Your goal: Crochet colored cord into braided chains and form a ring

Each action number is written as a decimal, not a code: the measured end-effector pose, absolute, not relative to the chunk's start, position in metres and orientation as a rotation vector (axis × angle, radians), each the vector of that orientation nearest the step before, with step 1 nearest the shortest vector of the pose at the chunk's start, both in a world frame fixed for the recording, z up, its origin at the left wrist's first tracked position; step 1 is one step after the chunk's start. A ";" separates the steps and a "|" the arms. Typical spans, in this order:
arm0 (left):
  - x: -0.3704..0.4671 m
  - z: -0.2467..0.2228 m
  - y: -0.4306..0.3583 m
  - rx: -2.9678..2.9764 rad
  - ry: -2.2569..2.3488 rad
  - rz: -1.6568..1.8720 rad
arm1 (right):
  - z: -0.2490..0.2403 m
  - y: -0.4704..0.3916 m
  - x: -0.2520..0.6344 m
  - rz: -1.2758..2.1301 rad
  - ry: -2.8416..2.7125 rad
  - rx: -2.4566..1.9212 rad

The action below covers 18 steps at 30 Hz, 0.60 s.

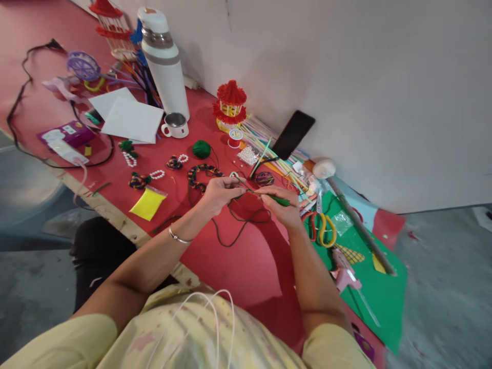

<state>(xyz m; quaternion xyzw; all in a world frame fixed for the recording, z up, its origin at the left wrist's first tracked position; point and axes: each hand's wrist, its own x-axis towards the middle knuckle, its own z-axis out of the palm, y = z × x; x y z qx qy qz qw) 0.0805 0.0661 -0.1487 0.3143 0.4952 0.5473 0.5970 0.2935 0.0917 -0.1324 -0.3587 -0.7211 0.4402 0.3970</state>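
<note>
Over the red table, my left hand (220,195) pinches dark green yarn (235,239) between thumb and fingers. Closed around a crochet hook with a green handle (281,201) is my right hand (282,206); the hook's tip points left and meets the yarn at my left fingertips. Slack yarn hangs in loose loops below both hands. A green yarn ball (201,149) lies beyond my left hand, near a dark braided multicoloured strip (194,177). The small stitches at the fingertips are too fine to make out.
White beads (248,155), a red thread spool (235,138) and a phone (294,134) lie beyond my hands. Scissors (327,230) and a pink glue gun (346,271) are at right. A tall white flask (165,72) and a metal-lined cup (176,126) stand at back left.
</note>
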 end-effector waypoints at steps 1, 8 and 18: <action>0.080 -0.149 0.066 0.731 1.155 1.268 | -0.133 0.092 0.293 1.112 -1.826 -0.910; 0.081 -0.151 0.066 0.713 1.153 1.251 | -0.134 0.090 0.289 1.046 -1.844 -0.900; 0.082 -0.152 0.066 0.674 1.102 1.265 | -0.138 0.092 0.290 1.076 -1.765 -0.884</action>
